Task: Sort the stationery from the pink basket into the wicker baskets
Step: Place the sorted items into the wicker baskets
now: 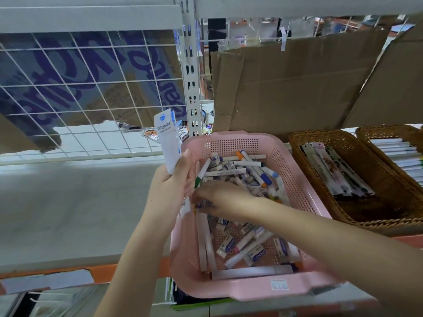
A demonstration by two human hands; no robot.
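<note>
A person is standing at a shelf, reaching both bare arms over a pink basket (295, 177) filled with loose markers (256, 172) and boxed erasers (256, 253). The left hand (174, 179) is gripping a white packet (168, 143) upright at the basket's left rim. The right hand (219, 197) is reaching down among the items, fingers curled; whether it is grasping anything cannot be told. Just to the right, a wicker basket (366, 202) is holding flat packaged stationery, and a second wicker basket (393, 133) is sitting beyond it.
</note>
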